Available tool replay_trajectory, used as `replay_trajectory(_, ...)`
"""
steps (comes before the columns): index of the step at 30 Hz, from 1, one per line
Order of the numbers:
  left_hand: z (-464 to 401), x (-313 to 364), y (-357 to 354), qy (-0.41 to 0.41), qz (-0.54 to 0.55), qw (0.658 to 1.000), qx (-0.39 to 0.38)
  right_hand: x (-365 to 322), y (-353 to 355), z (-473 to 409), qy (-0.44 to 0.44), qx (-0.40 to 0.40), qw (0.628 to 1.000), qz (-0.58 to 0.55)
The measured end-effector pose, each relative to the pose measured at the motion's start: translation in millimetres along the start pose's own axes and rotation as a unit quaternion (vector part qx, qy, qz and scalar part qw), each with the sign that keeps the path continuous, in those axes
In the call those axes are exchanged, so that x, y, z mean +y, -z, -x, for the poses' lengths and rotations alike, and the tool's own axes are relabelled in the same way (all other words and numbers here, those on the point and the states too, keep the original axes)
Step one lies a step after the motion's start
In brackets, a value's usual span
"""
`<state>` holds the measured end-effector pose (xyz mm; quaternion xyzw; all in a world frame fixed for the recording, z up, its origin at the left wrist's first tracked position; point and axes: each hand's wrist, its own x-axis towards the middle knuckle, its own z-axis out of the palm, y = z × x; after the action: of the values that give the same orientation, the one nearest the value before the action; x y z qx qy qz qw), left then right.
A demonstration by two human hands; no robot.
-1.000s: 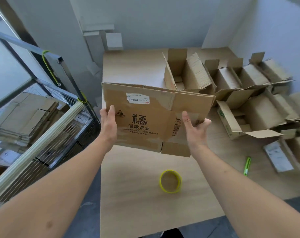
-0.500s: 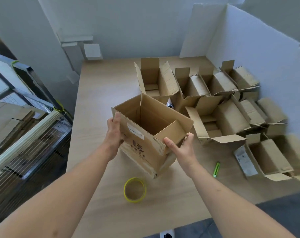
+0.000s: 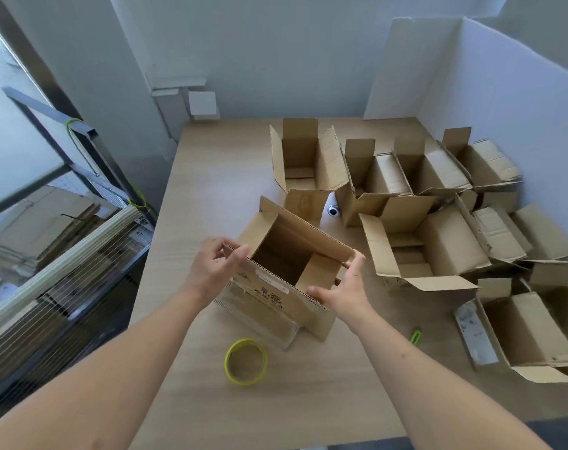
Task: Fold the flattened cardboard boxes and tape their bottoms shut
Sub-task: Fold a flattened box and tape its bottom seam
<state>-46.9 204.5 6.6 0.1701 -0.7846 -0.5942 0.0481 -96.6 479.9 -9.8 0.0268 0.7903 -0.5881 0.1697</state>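
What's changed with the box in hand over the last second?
The box, held flat a second ago, is now opened into a tube and lowered toward the table. The left hand and right hand shifted onto its top flaps. The tape roll stayed put.

bare counter (image 3: 217, 177) lies open on the left; folded boxes (image 3: 438, 203) crowd the right, tape (image 3: 246, 361) in front.

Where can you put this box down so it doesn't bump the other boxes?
Bare table lies on the far left, between the left edge and the tall open box. Another free patch lies near, past the yellow tape roll toward the green cutter. The right side is crowded with open boxes. Both the left hand and right hand hold the box.
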Motion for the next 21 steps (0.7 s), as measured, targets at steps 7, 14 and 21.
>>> replay_trajectory(7, 5.4, -6.8, 21.5, 0.000, -0.054, 0.998, -0.039, -2.3, -12.7, -2.1, 0.046, 0.023, 0.998, 0.038)
replay_trajectory(14, 6.4, -16.0, 29.2, 0.024, -0.057, 0.998, -0.014, -7.2, -22.1, -7.1, 0.065, 0.000, 0.995, 0.073)
replay_trajectory(21, -2.1, -26.3, 35.1, 0.049, -0.039, 0.997, -0.037, -7.2, -24.3, -22.3, 0.069, -0.039, 0.996, 0.048)
